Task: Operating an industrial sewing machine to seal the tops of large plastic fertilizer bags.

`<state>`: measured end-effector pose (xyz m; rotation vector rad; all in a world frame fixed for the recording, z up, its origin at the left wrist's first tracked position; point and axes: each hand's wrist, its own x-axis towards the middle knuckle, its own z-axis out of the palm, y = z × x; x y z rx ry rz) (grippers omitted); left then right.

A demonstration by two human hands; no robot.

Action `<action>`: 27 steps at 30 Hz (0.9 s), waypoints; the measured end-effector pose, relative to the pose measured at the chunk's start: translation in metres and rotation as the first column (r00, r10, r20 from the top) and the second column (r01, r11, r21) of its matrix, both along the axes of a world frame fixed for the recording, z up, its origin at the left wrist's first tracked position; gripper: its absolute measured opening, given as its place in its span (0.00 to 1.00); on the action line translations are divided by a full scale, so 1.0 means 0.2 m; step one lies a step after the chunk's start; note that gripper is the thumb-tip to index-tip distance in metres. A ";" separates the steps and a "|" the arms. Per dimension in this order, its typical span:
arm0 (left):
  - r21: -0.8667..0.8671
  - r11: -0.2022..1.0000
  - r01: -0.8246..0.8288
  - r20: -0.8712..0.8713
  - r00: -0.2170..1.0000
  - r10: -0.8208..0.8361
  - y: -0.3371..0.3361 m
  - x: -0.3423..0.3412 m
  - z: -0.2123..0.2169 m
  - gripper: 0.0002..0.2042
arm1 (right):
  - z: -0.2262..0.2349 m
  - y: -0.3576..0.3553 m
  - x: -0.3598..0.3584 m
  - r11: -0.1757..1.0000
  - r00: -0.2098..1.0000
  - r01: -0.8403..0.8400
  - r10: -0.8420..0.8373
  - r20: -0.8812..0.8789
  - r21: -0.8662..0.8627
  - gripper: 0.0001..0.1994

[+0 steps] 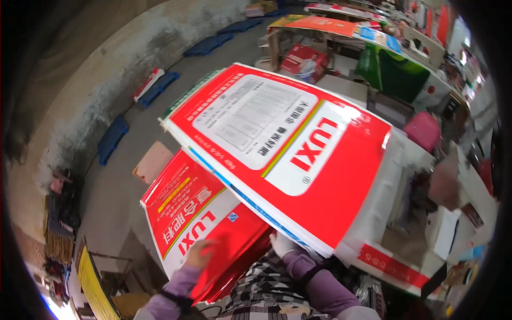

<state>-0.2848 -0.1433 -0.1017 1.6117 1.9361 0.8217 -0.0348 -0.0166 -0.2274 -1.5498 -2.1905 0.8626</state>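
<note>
A stack of flat red-and-white printed sacks [346, 176] lies slanted in front of me. Lower left, partly under its edge, is another red printed sack [176, 197] with white and yellow panels and a creased, shiny near part. Over the lower sack's near side is my left hand [199, 254], its fingers loosely stretched out and somewhat blurred. My right hand [282, 245], in what looks like a white glove, is closed at the lower sack's right edge, close beside the stack's near corner. Some of its fingers are hidden. Both forearms wear purple sleeves with dark bands.
Blue pallets [113, 138] line the stained wall on the left. A yellow-topped stand [98, 282] is at lower left. To the right are a sewing machine [426, 48], a pink rounded object [423, 131] and a cluttered white-and-red box [394, 264]. A table with an orange cover [314, 24] stands behind.
</note>
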 end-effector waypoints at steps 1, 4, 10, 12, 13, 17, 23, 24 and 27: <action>0.057 0.929 0.366 -0.209 0.914 -0.347 0.24 0.22 0.10 0.13 | 0.10 -0.05 0.01 0.989 0.997 -0.076 0.079 0.019 -0.125 0.26; 0.176 0.682 0.710 -0.297 0.699 -0.651 0.73 1.16 0.28 0.15 | 0.28 -0.16 0.21 0.926 0.942 -0.329 0.336 0.005 -0.185 0.24; 0.114 0.746 0.656 -0.265 0.744 -0.614 1.01 1.53 -0.05 0.15 | 0.65 -0.31 0.75 0.746 0.803 -0.517 0.592 0.063 -0.419 0.20; 0.057 0.788 0.612 -0.069 0.790 -0.609 0.98 1.55 -0.08 0.15 | 0.70 -0.38 1.03 0.886 0.916 -0.395 0.359 -0.180 -0.243 0.22; 0.019 0.813 0.582 0.029 0.812 -0.582 0.95 1.56 -0.10 0.15 | 0.75 -0.38 1.14 0.916 0.937 -0.276 0.189 -0.293 -0.292 0.22; -0.061 0.846 0.529 0.015 0.848 -0.529 0.83 1.43 0.05 0.16 | 0.74 -0.19 1.40 0.966 0.884 0.258 -0.236 -0.403 0.000 0.12; 0.067 0.646 0.761 -0.286 0.634 -0.718 0.95 1.58 -0.07 0.16 | 0.82 -0.11 1.28 0.761 0.387 0.605 -0.536 -0.750 -0.232 0.13; 0.082 0.603 0.794 -0.191 0.606 -0.772 0.99 1.52 -0.08 0.11 | 0.84 -0.12 1.28 0.778 0.477 0.605 -0.525 -0.705 -0.171 0.13; -0.003 0.742 0.670 0.534 0.628 -0.566 1.00 1.47 -0.04 0.06 | 0.77 -0.13 1.29 0.643 0.471 0.762 -0.634 -0.614 -0.079 0.11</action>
